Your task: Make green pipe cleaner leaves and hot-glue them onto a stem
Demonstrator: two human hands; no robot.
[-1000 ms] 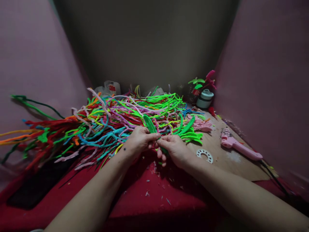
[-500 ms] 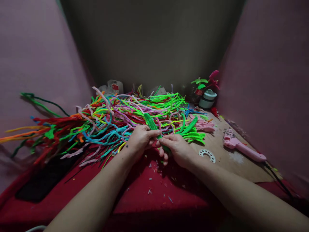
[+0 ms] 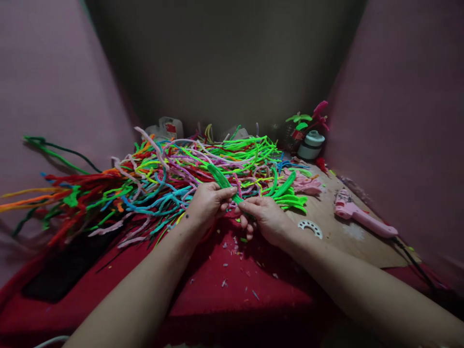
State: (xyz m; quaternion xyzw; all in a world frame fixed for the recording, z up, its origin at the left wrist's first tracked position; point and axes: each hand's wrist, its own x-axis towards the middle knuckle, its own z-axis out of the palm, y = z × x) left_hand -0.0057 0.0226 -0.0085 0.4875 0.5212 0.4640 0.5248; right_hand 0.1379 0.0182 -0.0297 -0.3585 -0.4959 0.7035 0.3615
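My left hand (image 3: 208,203) and my right hand (image 3: 264,218) meet in the middle and both pinch a folded green pipe-cleaner leaf (image 3: 220,177). The leaf sticks up and to the left from between the fingertips. Its lower end is hidden under my right hand's fingers. Right behind the hands lies a big tangled heap of coloured pipe cleaners (image 3: 152,179). Several finished green leaves (image 3: 288,195) lie just right of my right hand.
A pink glue gun (image 3: 358,215) with a black cord lies on the brown board (image 3: 348,241) at the right. A white half-ring (image 3: 310,226) lies near my right wrist. A small pot with pipe-cleaner flowers (image 3: 310,140) stands at the back right. Red cloth (image 3: 232,285) carries small clippings.
The green leaf has tilted lower and further left between my fingers. Both hands stayed together, shifting slightly up in view.
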